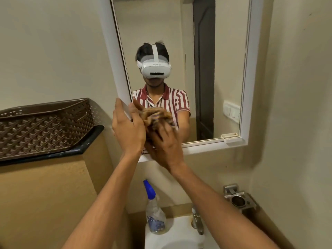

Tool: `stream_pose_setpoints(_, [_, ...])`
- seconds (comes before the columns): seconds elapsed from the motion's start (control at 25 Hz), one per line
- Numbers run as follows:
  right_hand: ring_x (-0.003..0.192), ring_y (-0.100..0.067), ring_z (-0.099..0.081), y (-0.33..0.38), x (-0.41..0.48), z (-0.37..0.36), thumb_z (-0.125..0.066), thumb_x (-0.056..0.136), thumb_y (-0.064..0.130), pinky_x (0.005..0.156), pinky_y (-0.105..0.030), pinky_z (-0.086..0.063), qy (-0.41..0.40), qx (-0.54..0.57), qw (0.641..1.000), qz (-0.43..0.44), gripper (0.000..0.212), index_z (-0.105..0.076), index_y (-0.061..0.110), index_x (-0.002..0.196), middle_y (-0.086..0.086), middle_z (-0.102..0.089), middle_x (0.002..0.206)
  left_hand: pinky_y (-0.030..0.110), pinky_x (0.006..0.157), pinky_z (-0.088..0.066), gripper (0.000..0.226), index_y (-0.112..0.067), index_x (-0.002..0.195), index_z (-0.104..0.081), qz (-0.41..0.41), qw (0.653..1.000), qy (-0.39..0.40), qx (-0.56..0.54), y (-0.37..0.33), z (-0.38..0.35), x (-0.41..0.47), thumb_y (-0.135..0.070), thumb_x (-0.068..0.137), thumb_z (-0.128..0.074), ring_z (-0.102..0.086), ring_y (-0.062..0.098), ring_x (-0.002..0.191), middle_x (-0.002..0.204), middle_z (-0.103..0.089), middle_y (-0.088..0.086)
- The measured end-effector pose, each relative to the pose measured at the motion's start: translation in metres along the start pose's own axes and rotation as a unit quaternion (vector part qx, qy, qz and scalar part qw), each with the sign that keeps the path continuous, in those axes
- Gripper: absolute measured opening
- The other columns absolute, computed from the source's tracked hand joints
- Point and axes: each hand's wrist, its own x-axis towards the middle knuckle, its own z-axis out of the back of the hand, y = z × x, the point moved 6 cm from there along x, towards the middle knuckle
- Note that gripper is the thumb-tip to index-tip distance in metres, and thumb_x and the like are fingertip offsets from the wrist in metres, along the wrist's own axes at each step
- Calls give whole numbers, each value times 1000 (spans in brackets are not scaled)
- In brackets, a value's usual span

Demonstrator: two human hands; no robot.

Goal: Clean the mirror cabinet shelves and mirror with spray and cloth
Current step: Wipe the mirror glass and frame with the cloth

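Both arms reach up: left hand [128, 129] grips the white frame [115, 51], right hand [165, 147] presses the cloth [156, 117] flat-fingered on the mirror [224, 69], spray bottle [155, 215] on the sink [179, 235].

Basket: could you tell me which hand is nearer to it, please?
Left. The left hand grips the mirror frame right of the basket; the right hand presses the cloth farther right.
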Motion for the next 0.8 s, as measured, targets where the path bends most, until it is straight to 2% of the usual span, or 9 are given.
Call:
stream_pose_setpoints(0.08, [132,-29,-44,38,4,-21,-60,93,34,118,-46,-25,22,39,995,91,41,-54,19,132,-9,-59,137,47,113,-35,52,-24,149,-36,-5,1000,13,-5,3,6,3,-49,103,-31,-46,23,133,146,-48,6])
stream_pose_setpoints(0.2, [134,-27,-39,59,-7,-45,-59,89,32,122,-44,-11,107,-17,970,219,35,-69,19,121,-5,-63,132,53,107,-40,51,-24,144,-41,-42,998,16,42,6,12,9,-51,101,-31,-58,26,120,135,-58,9])
stream_pose_setpoints(0.32, [129,-29,-48,54,-22,-45,-71,81,31,114,-49,-29,187,-34,913,361,26,-73,22,106,-5,-65,126,51,100,-48,53,-24,145,-38,-35,998,42,26,11,9,9,-50,99,-34,-59,27,118,137,-55,11])
stream_pose_setpoints(0.4, [124,-29,-54,29,-30,-27,-74,80,31,106,-51,-39,233,-6,877,419,24,-74,24,103,-3,-66,124,49,97,-51,51,-28,147,-37,-38,998,43,20,9,10,7,-47,100,-35,-62,28,113,135,-57,9])
stream_pose_setpoints(0.52, [126,-27,-52,-45,-38,22,-66,87,35,107,-49,-36,245,-30,879,409,26,-68,27,111,-1,-63,130,35,93,-53,48,-26,150,-36,-44,998,43,20,10,17,8,-37,103,-39,-67,21,102,132,-60,3])
stream_pose_setpoints(0.6, [126,-26,-49,-99,-48,60,-73,81,35,105,-48,-32,260,-69,881,389,33,-65,27,112,-2,-63,130,28,83,-51,47,-25,150,-36,-42,998,38,31,9,21,7,-33,104,-41,-68,19,89,116,-64,1])
stream_pose_setpoints(0.68, [124,-26,-49,-131,-56,80,-79,76,33,103,-48,-33,302,-110,869,375,38,-64,27,110,-3,-63,128,34,79,-54,49,-27,151,-34,-34,998,20,48,7,21,5,-36,103,-42,-67,20,76,91,-61,-3])
stream_pose_setpoints(0.72, [124,-26,-49,-138,-57,82,-79,75,32,102,-48,-34,314,-128,869,359,38,-64,26,109,-3,-63,127,37,81,-53,51,-29,151,-32,-28,998,12,62,6,19,2,-38,103,-41,-65,20,77,87,-61,-1])
stream_pose_setpoints(0.8, [124,-26,-49,-126,-55,73,-77,78,33,101,-48,-35,315,-134,886,312,33,-66,25,108,-3,-63,127,43,91,-49,53,-32,153,-27,-16,996,4,91,5,14,-2,-42,102,-41,-63,21,91,93,-63,3])
